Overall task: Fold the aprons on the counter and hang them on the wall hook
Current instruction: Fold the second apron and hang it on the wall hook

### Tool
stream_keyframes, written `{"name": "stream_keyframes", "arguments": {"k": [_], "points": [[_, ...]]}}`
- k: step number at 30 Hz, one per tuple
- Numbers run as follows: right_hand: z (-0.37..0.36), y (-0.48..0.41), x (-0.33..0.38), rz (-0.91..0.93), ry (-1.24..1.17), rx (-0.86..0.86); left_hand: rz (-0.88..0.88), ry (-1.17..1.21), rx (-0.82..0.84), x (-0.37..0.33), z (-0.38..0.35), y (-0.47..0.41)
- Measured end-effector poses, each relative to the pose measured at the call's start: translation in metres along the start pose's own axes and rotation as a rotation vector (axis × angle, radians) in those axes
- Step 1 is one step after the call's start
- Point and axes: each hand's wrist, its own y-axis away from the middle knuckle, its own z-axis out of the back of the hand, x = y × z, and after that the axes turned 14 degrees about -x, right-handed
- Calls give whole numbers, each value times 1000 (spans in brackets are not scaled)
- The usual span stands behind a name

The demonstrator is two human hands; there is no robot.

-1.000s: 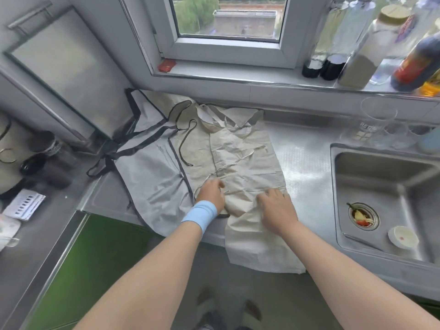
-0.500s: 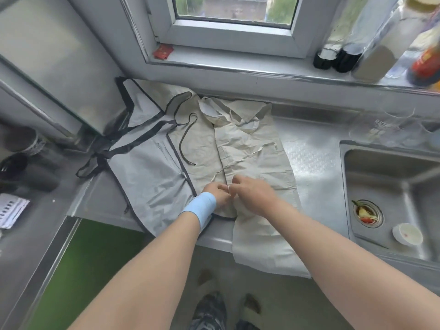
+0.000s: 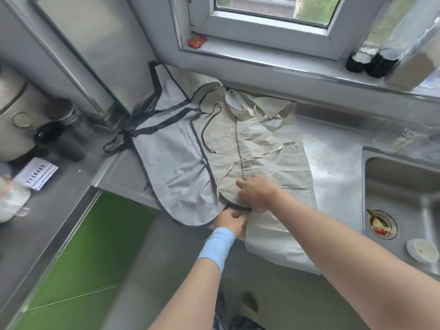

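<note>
Stainless steel counter (image 3: 333, 163) runs under the white-framed window (image 3: 266, 25), with a steel sink basin (image 3: 402, 186) at the right end, food scraps sitting in its round drain strainer (image 3: 382, 226) and a small white cup (image 3: 422, 250) beside that. Two aprons lie flat on the counter, overlapping. Beige crumpled cloth apron (image 3: 266, 148) is on the right, its lower part hanging over the front counter edge; its thin beige tie string (image 3: 259, 157) runs loose across the fabric. Grey apron with dark navy trim (image 3: 171, 163) is on the left, partly under the beige one, rounded hem drooping off the counter edge, dark straps trailing left toward the corner. Dark bottles (image 3: 371, 60) stand on the sill at right, small red packet (image 3: 196, 41) on the sill at left. Black cylindrical cup (image 3: 50, 133) and a white printed card (image 3: 35, 173) sit on the side counter, far left. Right hand (image 3: 258, 192) is pressed onto the beige apron near the front edge, fingers curled and pinching the cloth near its edge. Left hand (image 3: 232, 221), pale blue band (image 3: 215, 246) on the wrist, is just below it at the counter edge, fingers clenched on the apron edges where grey hem and beige cloth meet; which layer it actually holds, can't tell.
</note>
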Motion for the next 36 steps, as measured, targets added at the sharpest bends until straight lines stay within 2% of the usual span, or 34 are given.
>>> {"name": "stream_keyframes", "arguments": {"k": [5, 9, 13, 16, 19, 22, 24, 26, 29, 34, 36], "points": [[3, 4, -5, -177, -54, -88, -65, 15, 55, -4, 4, 16], [10, 0, -8, -397, -188, -193, -106, -84, 3, -11, 30, 11], [7, -8, 4, -480, -530, -277, -97, -421, 70, -26, 51, 13], [5, -4, 2, -563, -515, -226, -100, -607, 118, -42, 62, 13], [-7, 10, -8, -730, -557, -123, -202, -634, 3, -67, 67, 2], [-13, 17, -24, -710, -667, 36, -310, -660, -119, -93, 70, -21], [-16, 10, -37, -760, -671, -21, -350, -671, -198, -109, 71, -40], [-17, -4, -49, -850, -662, -169, -383, -699, -243, -121, 71, -60], [-23, -28, -63, -867, -664, -249, -384, -770, -199, -132, 64, -90], [-35, -59, -80, -805, -691, -233, -392, -983, -26, -146, 56, -130], [-41, -63, -90, -843, -717, -204, -429, -1001, 26, -163, 60, -141]]}}
